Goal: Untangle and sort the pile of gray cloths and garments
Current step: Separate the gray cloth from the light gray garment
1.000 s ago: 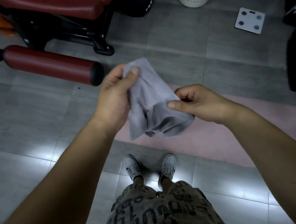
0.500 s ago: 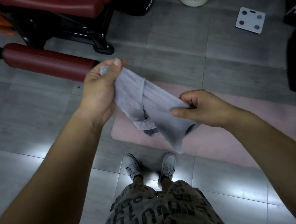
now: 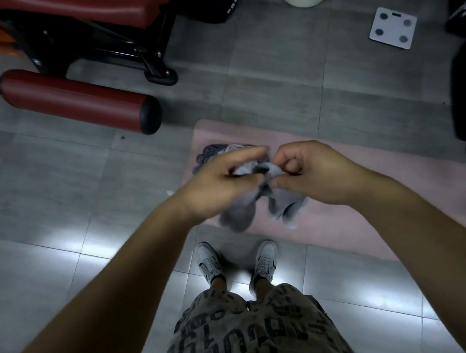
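- Whereas half a second earlier the small gray fabric cloth (image 3: 237, 214) was stretched between hands held apart, it is now bunched between the left hand (image 3: 218, 185) and the right hand (image 3: 314, 172), which have been brought almost together.
- The left fingers and thumb, though blurred, are closed on one gathered edge; the right thumb and forefinger are pinched on the other.
- Below the fingers the cloth is seen hanging in two blurred lobes.
- Just beyond the fingertips, a heap of gray and purplish garments (image 3: 209, 154) is left on the pale pink floor mat (image 3: 359, 229).
- A regrip is judged under way; the heap remains unsorted.
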The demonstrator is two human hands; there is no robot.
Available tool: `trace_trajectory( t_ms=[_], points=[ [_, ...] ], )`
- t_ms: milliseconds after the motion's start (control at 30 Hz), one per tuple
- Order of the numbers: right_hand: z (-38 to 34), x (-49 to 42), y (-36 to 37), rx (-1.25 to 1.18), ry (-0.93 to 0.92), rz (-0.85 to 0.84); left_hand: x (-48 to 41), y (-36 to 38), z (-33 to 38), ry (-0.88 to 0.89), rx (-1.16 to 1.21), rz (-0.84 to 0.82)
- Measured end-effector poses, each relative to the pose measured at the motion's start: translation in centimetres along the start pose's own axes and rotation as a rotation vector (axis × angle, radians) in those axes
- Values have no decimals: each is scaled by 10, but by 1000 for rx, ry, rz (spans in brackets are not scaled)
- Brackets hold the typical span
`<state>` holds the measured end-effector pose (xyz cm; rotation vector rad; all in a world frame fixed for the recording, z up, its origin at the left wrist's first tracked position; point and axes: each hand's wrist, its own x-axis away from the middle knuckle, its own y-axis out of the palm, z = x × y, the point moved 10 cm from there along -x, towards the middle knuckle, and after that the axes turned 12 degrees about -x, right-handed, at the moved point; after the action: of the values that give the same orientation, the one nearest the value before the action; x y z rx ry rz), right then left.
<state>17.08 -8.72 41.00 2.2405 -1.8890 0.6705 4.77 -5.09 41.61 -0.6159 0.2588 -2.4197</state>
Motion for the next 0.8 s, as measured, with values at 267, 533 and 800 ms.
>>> trace_trajectory(
  t_ms=[267, 533, 800],
  points=[
    [1, 11, -9, 292, 4, -41, -6, -10, 1, -7, 107, 1],
    [41, 29, -43, 60, 134, 58, 24, -111, -47, -178, 306, 584],
    [19, 17, -23, -152, 18, 53, 14, -41, -41, -261, -83, 264]
  ],
)
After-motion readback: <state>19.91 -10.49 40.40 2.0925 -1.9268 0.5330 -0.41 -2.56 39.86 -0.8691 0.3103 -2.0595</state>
